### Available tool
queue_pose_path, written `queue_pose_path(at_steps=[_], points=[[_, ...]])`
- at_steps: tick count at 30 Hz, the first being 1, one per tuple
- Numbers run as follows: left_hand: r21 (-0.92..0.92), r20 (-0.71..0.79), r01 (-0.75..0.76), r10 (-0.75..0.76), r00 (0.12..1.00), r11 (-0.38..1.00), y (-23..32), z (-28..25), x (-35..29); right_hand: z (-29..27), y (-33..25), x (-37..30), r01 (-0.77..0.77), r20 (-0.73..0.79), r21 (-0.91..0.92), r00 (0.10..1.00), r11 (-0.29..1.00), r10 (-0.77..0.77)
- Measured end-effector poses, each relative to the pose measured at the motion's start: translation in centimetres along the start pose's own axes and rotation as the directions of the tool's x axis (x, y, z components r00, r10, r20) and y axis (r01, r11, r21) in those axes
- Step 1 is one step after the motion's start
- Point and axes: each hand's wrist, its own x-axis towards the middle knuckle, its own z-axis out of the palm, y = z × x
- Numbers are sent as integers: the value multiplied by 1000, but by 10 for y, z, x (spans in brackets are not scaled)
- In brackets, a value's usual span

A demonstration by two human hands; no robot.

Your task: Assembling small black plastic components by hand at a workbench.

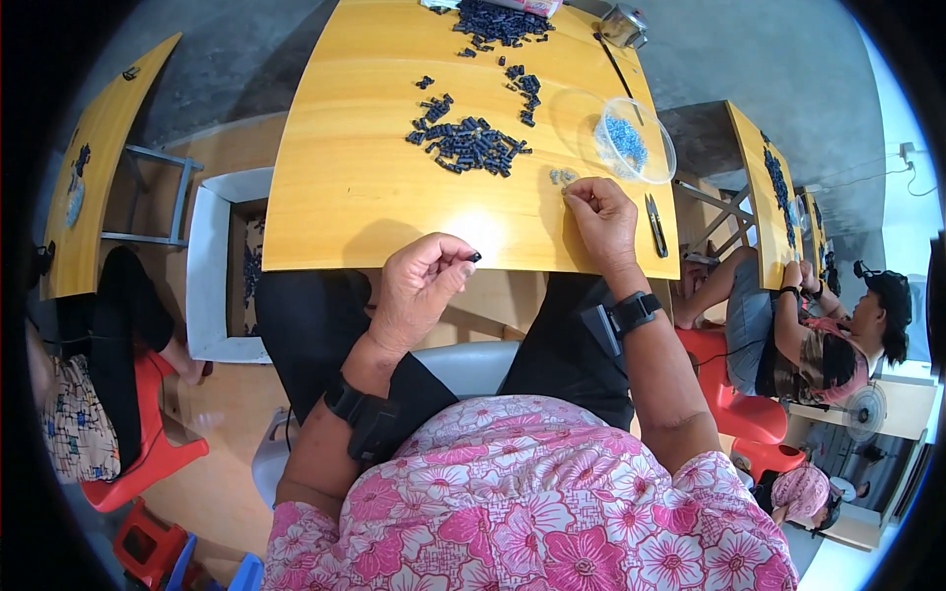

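Observation:
At the table's near edge, my left hand point(421, 286) pinches a small black cylindrical part point(475, 257) between thumb and fingertips. My right hand point(603, 222) rests over the tabletop with thumb and forefinger pressed together; whatever they may hold is too small to name. Just beyond those fingertips lies a little cluster of pale, clear bits point(563, 176). A round clear plastic tub point(666, 163) holding many tiny blue and clear pieces point(625, 144) stands past my right hand. Black-handled thread snips point(655, 226) lie to that hand's right. Loose black cylindrical parts point(470, 146) are heaped mid-table.
Another black heap point(500, 24) is at the far end of the yellow table point(335, 177), near a metal cup point(624, 27) and a thin dark rod point(614, 67). A white-edged box point(213, 350) stands at left below the table. People sit at tables on both sides.

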Motion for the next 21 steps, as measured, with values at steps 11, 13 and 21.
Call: queue_pose_path(at_steps=[11, 13, 21], points=[[6, 4, -1, 1, 1000, 1000, 3, -1, -1, 4, 7, -2, -36, -25, 31, 999, 999, 36], [4, -1, 3, -3, 1000, 1000, 2, -2, -1, 5, -1, -3, -58, -60, 36, 996, 998, 60], [-22, 7, 4, -4, 1000, 1000, 1, -2, -1, 3, -1, -5, 16, -80, -104, 996, 994, -25]])
